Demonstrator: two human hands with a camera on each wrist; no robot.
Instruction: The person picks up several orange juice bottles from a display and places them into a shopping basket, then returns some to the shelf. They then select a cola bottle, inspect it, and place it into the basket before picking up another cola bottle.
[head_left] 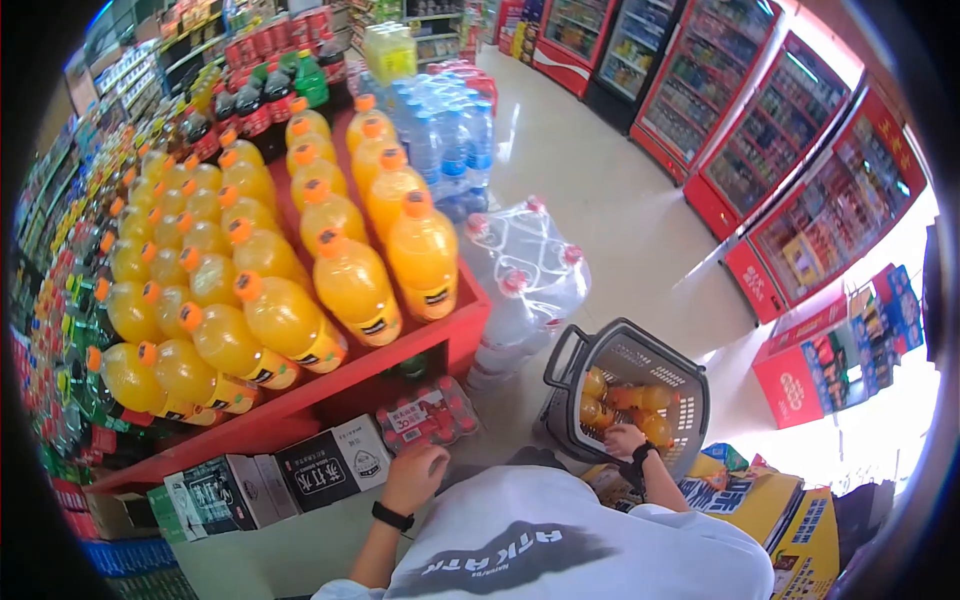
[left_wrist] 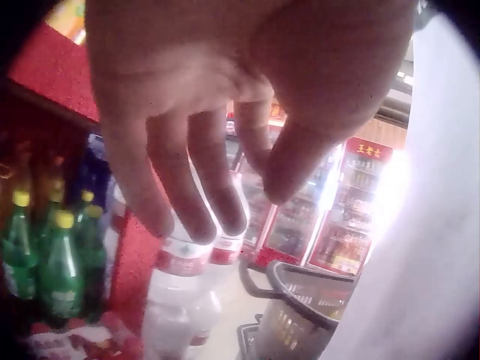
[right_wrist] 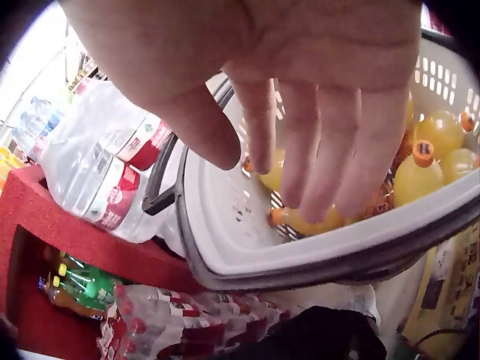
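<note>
A grey basket (head_left: pixel 690 375) with several orange-capped bottles of yellow-orange drink (head_left: pixel 655 398) inside stands on the floor. My right hand (head_left: pixel 628 440) reaches over its near side; in the right wrist view that hand (right_wrist: pixel 300 112) has its fingers extended above the bottles (right_wrist: pixel 420 180), and whether a fingertip touches one I cannot tell. My left hand (head_left: pixel 418 478) hangs near a shrink-wrapped pack of red-labelled bottles (head_left: pixel 430 415), holding nothing. Seen from the left wrist, this hand (left_wrist: pixel 217 105) has loosely bent fingers in front of large clear bottles (left_wrist: pixel 176 292).
A red display stand (head_left: pixel 455 335) bears rows of large orange drink bottles (head_left: pixel 360 285). Wrapped water bottles (head_left: pixel 525 265) stand between it and the basket. Boxes (head_left: pixel 330 465) line its base. Yellow packages (head_left: pixel 750 510) lie at the right. Drink coolers (head_left: pixel 705 80) stand behind.
</note>
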